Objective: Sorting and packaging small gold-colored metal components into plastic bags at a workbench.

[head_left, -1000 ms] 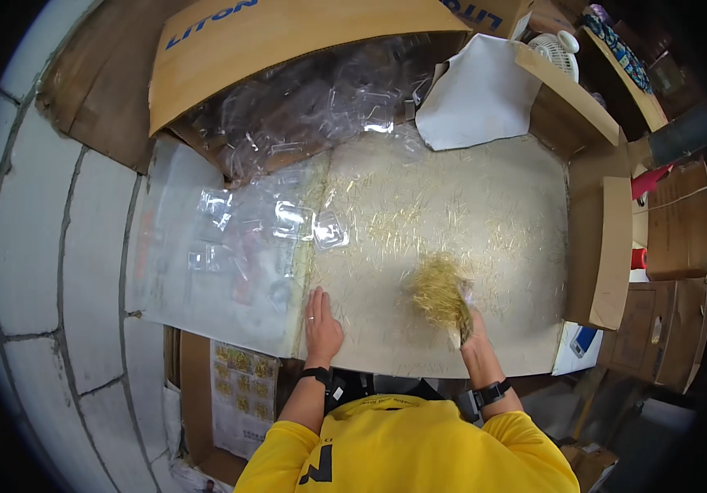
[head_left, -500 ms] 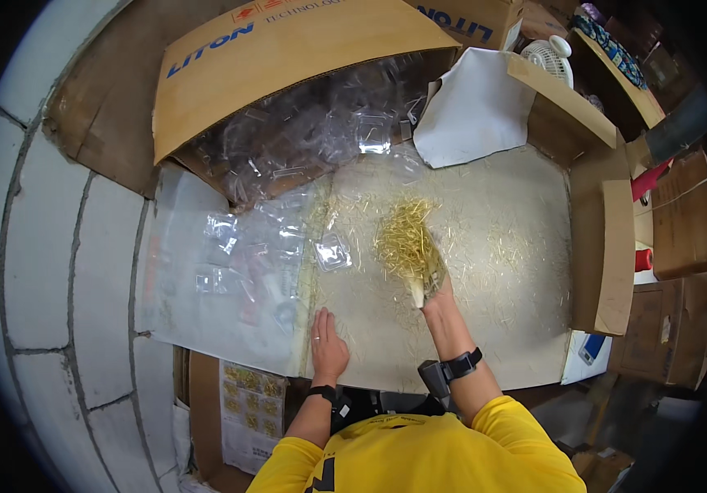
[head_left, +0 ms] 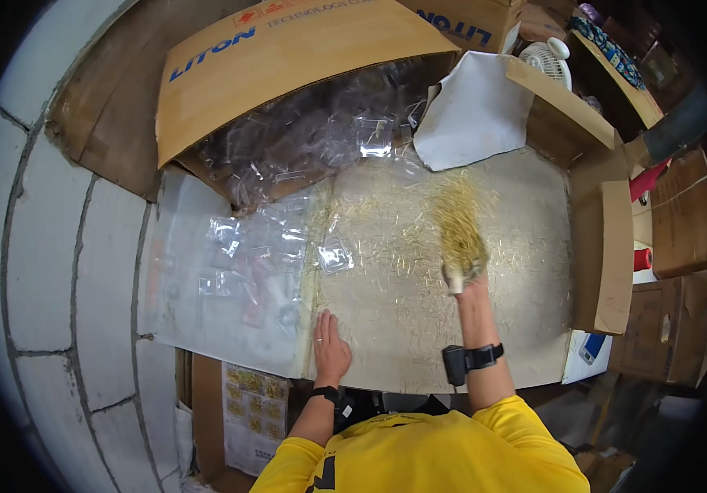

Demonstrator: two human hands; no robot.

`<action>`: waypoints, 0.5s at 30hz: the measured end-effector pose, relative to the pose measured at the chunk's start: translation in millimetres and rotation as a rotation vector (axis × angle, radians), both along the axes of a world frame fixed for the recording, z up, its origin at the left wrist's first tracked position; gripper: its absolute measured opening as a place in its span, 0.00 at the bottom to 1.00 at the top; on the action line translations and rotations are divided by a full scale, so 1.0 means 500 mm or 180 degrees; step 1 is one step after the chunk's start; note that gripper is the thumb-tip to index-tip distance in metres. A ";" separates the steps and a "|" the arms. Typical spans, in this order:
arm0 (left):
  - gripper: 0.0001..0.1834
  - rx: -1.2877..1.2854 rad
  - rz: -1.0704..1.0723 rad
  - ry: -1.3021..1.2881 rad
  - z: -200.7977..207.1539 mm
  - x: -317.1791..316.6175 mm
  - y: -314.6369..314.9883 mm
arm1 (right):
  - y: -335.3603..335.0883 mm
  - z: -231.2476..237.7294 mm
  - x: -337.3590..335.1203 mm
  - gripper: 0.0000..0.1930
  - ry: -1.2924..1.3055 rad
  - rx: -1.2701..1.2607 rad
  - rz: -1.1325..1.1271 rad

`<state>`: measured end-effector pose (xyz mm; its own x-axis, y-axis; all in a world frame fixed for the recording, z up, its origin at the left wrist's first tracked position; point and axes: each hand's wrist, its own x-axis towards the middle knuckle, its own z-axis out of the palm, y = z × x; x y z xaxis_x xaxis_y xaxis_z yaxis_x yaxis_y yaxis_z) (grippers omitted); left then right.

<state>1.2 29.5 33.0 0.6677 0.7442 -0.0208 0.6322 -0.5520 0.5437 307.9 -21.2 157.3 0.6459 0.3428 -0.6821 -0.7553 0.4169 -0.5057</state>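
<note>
My left hand (head_left: 332, 352) lies flat on the table board, fingers stretched out, near the front edge and just right of the clear plastic sheet. It holds nothing. My right hand (head_left: 468, 278) is over the right half of the board, with something pale at its thumb, and it carries a bunch of thin gold-coloured pieces (head_left: 460, 220). The bunch fans out beyond the fingers, smeared by motion, and hides most of them. Loose gold-coloured pieces are scattered over the board (head_left: 394, 337). A small clear plastic case (head_left: 335, 255) rests left of the middle.
A large cardboard box (head_left: 296, 66) on its side, full of clear plastic cases (head_left: 304, 140), stands at the back. More clear cases (head_left: 224, 234) lie on the left sheet. Cardboard walls (head_left: 592, 246) edge the right side. A white fan (head_left: 546, 62) stands back right.
My right hand has swung to the right with the gold-coloured bunch, which now stretches longer, away from me. My left hand has stayed in place on the board.
</note>
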 end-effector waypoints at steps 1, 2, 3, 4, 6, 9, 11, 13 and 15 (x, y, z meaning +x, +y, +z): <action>0.31 0.0050 0.0021 0.0049 0.004 0.003 0.003 | -0.054 0.000 0.013 0.13 0.0054 0.0402 0.0102; 0.31 0.0087 0.0040 0.0099 0.004 0.004 0.005 | -0.115 -0.003 0.026 0.11 0.0107 0.0790 0.0204; 0.30 0.0086 0.0048 0.0157 0.002 0.004 -0.001 | -0.170 0.000 0.033 0.13 -0.0085 0.0691 0.0041; 0.30 0.0140 0.0061 0.0146 -0.002 0.003 -0.005 | -0.220 0.007 0.041 0.15 -0.0273 0.0591 -0.0106; 0.29 0.0267 0.0041 0.0116 -0.009 0.002 -0.004 | -0.336 -0.013 0.068 0.17 -0.0524 0.0066 -0.0110; 0.30 0.0238 0.0017 0.0085 -0.010 0.007 -0.001 | -0.461 -0.061 0.098 0.16 -0.0772 -0.0754 0.0064; 0.30 0.0219 -0.0008 0.0089 0.001 0.005 -0.006 | -0.491 -0.010 0.051 0.15 -0.0892 -0.0797 -0.0109; 0.30 0.0246 0.0001 0.0078 -0.007 0.003 -0.012 | -0.566 -0.082 0.065 0.14 -0.0671 -0.0818 -0.0171; 0.30 0.0289 0.0035 0.0019 -0.008 0.020 -0.009 | -0.577 -0.075 0.056 0.13 -0.0843 -0.0981 -0.0387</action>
<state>11.0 25.2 29.0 0.6594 0.7505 0.0433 0.6415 -0.5918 0.4880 335.8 -309.8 119.9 0.8359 0.0592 -0.5457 -0.5371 0.2939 -0.7907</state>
